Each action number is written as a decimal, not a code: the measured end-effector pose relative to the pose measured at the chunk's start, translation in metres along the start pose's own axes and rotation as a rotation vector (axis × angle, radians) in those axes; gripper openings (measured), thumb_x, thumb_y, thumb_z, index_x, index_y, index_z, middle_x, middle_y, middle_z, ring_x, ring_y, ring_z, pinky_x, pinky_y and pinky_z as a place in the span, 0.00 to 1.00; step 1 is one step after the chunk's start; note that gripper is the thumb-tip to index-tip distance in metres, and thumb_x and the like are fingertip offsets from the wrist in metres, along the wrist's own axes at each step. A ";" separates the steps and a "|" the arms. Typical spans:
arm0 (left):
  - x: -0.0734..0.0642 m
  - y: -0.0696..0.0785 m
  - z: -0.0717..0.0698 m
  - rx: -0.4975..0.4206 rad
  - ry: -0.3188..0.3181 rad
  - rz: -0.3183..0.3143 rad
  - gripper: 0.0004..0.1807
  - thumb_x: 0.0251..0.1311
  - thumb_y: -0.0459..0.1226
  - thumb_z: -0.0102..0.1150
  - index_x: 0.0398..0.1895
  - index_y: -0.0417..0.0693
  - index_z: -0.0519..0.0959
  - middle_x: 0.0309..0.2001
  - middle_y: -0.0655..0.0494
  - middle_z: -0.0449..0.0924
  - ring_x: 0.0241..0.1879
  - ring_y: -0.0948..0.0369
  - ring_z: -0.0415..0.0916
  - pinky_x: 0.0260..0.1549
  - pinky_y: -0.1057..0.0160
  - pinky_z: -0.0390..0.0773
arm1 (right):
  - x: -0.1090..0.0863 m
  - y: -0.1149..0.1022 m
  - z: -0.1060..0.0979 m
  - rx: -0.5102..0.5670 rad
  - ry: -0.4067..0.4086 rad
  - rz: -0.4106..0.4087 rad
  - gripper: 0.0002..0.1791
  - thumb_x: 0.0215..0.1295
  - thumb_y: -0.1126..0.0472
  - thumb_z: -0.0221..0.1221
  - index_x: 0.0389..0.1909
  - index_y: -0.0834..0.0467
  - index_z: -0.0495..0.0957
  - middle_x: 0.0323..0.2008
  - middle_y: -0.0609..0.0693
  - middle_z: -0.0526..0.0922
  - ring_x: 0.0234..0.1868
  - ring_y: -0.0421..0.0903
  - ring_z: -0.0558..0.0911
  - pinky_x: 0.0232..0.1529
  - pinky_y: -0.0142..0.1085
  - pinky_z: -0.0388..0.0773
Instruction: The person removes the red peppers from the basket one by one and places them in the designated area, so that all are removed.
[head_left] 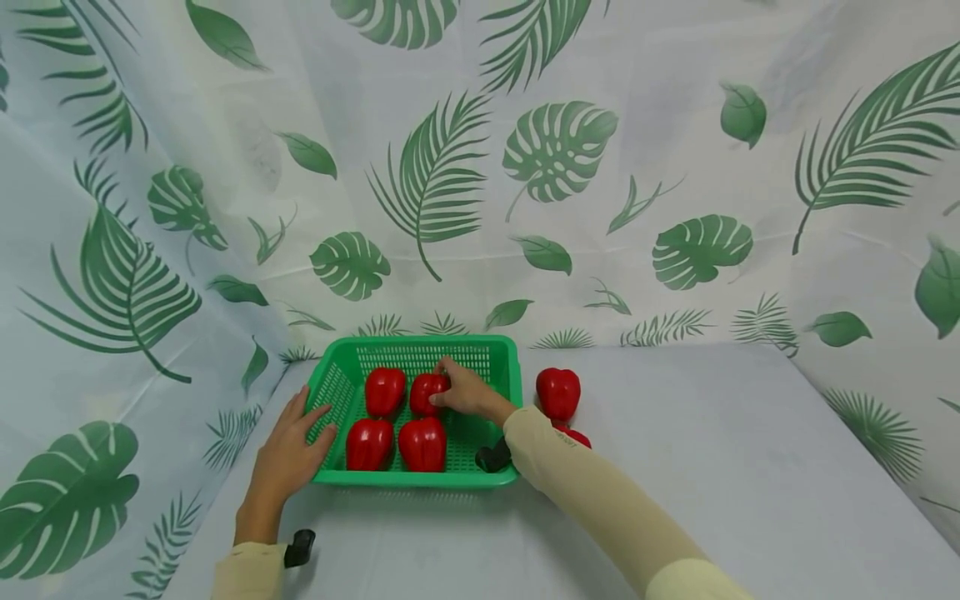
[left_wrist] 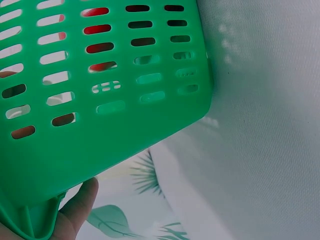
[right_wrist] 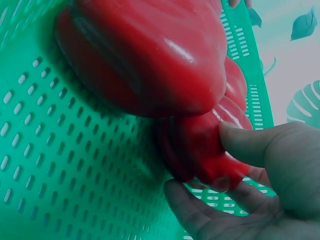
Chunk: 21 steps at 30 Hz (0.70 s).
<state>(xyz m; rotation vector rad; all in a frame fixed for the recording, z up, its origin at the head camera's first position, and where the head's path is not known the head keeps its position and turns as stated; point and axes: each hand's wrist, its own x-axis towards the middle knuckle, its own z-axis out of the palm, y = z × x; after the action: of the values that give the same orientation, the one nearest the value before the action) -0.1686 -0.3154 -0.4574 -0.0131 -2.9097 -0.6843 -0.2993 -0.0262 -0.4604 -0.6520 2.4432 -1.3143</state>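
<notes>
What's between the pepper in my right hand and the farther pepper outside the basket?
In the head view: your right hand, gripping its pepper, then the basket's right wall.

The right sleeve [head_left: 600, 485] bears illegibly small lettering [head_left: 566, 438].

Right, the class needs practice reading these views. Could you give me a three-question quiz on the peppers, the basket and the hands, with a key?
1. Count: in the head view, how many peppers show inside the basket?
2. True or false: the left hand is at the basket's left side.
3. Choose: which pepper does the right hand grip?
A) the near left one in the basket
B) the far right one in the basket
C) one outside the basket

Key:
1. Four.
2. True.
3. B; the thumb and fingers are around it.
</notes>
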 end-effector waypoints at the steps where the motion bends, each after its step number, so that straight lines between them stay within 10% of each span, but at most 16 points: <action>1: 0.000 0.000 0.000 -0.001 0.000 0.002 0.29 0.79 0.43 0.52 0.73 0.33 0.74 0.83 0.30 0.48 0.81 0.33 0.46 0.66 0.21 0.62 | 0.000 0.000 0.000 -0.005 0.003 -0.003 0.18 0.71 0.69 0.67 0.57 0.62 0.73 0.50 0.59 0.83 0.48 0.54 0.81 0.52 0.47 0.82; 21: 0.000 0.000 0.000 -0.005 -0.003 0.004 0.28 0.79 0.42 0.53 0.74 0.32 0.74 0.83 0.29 0.47 0.81 0.32 0.46 0.66 0.21 0.62 | -0.002 -0.004 -0.003 -0.034 0.077 0.019 0.19 0.68 0.68 0.70 0.57 0.63 0.78 0.55 0.60 0.83 0.50 0.54 0.81 0.51 0.48 0.83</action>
<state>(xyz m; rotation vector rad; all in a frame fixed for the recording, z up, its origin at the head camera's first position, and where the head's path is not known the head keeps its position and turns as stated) -0.1683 -0.3154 -0.4572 -0.0213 -2.9096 -0.6921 -0.2975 -0.0248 -0.4559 -0.5959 2.5315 -1.3160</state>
